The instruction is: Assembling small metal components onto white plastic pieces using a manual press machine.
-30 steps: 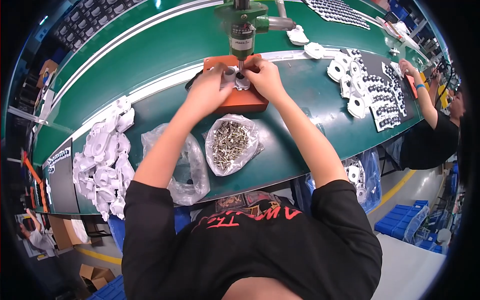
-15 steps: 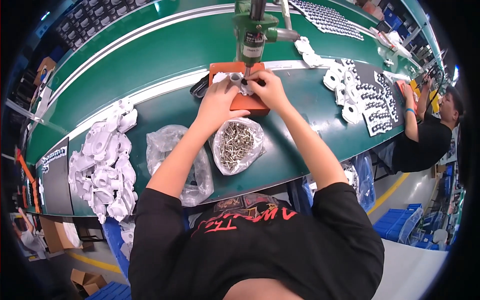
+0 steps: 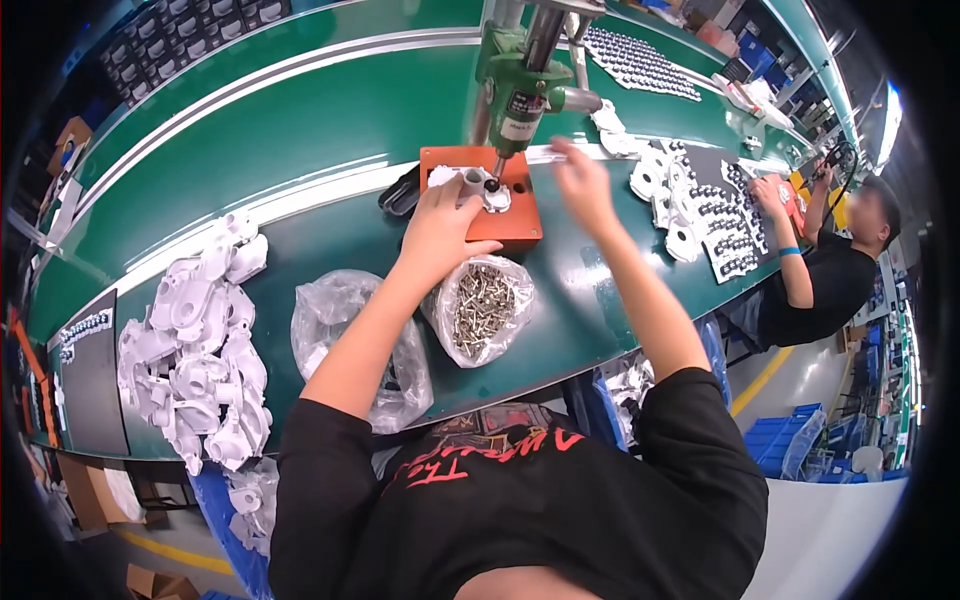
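Two bare hands reach over a dark green worktable (image 3: 580,315). The left hand (image 3: 437,225) lies over the left side of a flat orange block (image 3: 524,222) at the table's far edge; its thumb is spread wide from the fingers, which touch a white moulded plastic part (image 3: 497,202) on the block. Beside a short grey tube (image 3: 473,180) there, the tip of a green metal press (image 3: 520,95) stands at a round black piece (image 3: 491,186). The right hand (image 3: 585,185), blurred, is raised past the block's right edge; whether its fingers hold anything cannot be told. Between the block and the table's near edge sits a clear plastic bag (image 3: 524,298) of silvery screws (image 3: 482,308). White plastic parts (image 3: 200,350) lie heaped toward the table's left end.
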Action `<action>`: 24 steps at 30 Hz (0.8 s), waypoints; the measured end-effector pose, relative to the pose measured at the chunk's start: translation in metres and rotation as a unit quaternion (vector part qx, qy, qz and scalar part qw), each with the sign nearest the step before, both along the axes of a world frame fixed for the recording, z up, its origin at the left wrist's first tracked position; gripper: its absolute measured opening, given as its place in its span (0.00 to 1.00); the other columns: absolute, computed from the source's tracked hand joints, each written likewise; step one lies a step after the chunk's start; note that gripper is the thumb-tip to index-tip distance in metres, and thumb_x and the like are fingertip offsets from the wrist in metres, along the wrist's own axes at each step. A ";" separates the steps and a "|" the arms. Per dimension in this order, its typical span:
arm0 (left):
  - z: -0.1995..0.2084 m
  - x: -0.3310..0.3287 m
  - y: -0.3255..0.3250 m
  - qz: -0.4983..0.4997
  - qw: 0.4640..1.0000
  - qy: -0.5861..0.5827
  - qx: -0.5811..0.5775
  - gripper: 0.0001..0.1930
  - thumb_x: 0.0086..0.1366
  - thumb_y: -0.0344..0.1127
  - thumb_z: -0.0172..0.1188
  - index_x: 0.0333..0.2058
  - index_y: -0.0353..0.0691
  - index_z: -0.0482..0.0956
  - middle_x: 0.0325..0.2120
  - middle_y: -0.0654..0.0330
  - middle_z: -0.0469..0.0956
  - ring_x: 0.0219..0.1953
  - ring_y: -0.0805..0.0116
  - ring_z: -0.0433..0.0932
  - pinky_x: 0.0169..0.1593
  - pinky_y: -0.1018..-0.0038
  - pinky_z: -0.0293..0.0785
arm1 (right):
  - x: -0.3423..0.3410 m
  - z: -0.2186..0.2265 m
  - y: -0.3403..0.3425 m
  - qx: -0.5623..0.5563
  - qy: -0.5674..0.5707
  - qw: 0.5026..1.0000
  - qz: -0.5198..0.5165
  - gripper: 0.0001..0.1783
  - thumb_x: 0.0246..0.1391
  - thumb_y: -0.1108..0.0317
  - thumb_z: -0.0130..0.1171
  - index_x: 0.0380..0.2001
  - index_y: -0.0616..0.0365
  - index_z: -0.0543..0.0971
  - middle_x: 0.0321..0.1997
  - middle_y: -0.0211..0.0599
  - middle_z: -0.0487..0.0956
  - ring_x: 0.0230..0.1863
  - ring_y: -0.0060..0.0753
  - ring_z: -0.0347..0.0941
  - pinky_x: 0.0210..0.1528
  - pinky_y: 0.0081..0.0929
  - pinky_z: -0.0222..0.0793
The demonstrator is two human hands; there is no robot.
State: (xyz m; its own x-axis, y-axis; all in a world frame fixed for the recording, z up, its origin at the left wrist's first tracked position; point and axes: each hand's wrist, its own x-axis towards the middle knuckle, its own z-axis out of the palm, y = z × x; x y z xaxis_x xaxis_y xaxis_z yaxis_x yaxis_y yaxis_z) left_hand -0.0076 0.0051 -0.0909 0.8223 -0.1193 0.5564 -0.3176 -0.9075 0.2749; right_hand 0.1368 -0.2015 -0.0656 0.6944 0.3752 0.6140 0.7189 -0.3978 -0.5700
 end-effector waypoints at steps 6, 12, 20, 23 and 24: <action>0.002 -0.001 -0.001 -0.007 1.000 -0.015 -0.006 0.29 0.41 0.52 0.70 0.38 0.39 0.76 0.50 0.45 0.67 0.49 0.48 0.69 0.54 0.59 0.66 | 0.128 0.164 0.030 0.354 0.263 0.897 0.000 0.18 0.56 0.61 0.49 0.44 0.63 0.74 0.44 0.42 0.76 0.43 0.30 0.75 0.46 0.28 0.71; 0.004 -0.002 -0.001 -0.013 1.000 -0.013 -0.024 0.30 0.41 0.52 0.71 0.40 0.39 0.76 0.50 0.48 0.67 0.51 0.48 0.68 0.55 0.59 0.65 | 0.170 0.243 0.085 0.256 0.390 0.848 0.252 0.23 0.54 0.44 0.54 0.33 0.57 0.74 0.22 0.33 0.74 0.17 0.28 0.69 0.19 0.26 0.66; 0.004 0.000 0.000 -0.013 1.000 0.012 -0.008 0.32 0.41 0.52 0.70 0.42 0.39 0.75 0.52 0.48 0.66 0.51 0.47 0.67 0.56 0.58 0.63 | 0.014 0.304 0.027 0.072 0.195 0.951 0.230 0.20 0.50 0.51 0.54 0.14 0.54 0.75 0.10 0.31 0.67 0.15 0.32 0.66 0.19 0.27 0.62; 0.003 0.001 0.001 -0.009 1.000 0.023 -0.014 0.32 0.41 0.51 0.71 0.43 0.39 0.74 0.53 0.48 0.65 0.51 0.47 0.67 0.56 0.58 0.63 | -0.087 0.245 -0.020 -0.403 0.079 0.818 0.403 0.17 0.46 0.57 0.55 0.12 0.56 0.75 0.12 0.38 0.70 0.17 0.39 0.70 0.21 0.33 0.65; 0.003 0.001 0.001 -0.010 0.999 0.037 -0.019 0.32 0.41 0.51 0.71 0.42 0.39 0.74 0.53 0.48 0.65 0.51 0.48 0.67 0.56 0.58 0.63 | -0.114 0.217 -0.028 -0.493 0.027 0.765 0.413 0.15 0.44 0.59 0.55 0.12 0.56 0.75 0.12 0.41 0.71 0.18 0.41 0.71 0.22 0.34 0.65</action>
State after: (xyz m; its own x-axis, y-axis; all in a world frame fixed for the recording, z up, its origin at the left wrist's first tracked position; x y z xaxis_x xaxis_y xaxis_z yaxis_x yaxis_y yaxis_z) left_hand -0.0070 0.0056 -0.0881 0.8588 -0.1170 0.4988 -0.3140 -0.8894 0.3321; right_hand 0.0233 -0.2293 0.1515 -0.0156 0.9624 -0.2713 0.9430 -0.0760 -0.3240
